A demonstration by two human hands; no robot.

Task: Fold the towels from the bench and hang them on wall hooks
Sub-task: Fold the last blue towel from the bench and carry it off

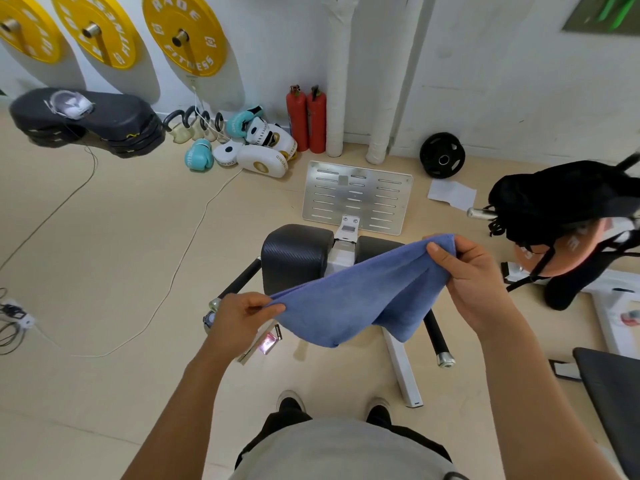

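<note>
Hands pinch blue terry towel (360,299): left hand (239,317), right hand (474,271) at opposite corners; sagging towel hides black padded bench (294,258) middle.

Both hands (242,315) (474,271) raised apart, fingers pinched closed

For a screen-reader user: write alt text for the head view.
Two hands hold a blue towel stretched in mid-air, left hand pinching one end, right hand gripping the other. Below stands a black padded gym machine; yellow weight plates hang on the wall.
</note>
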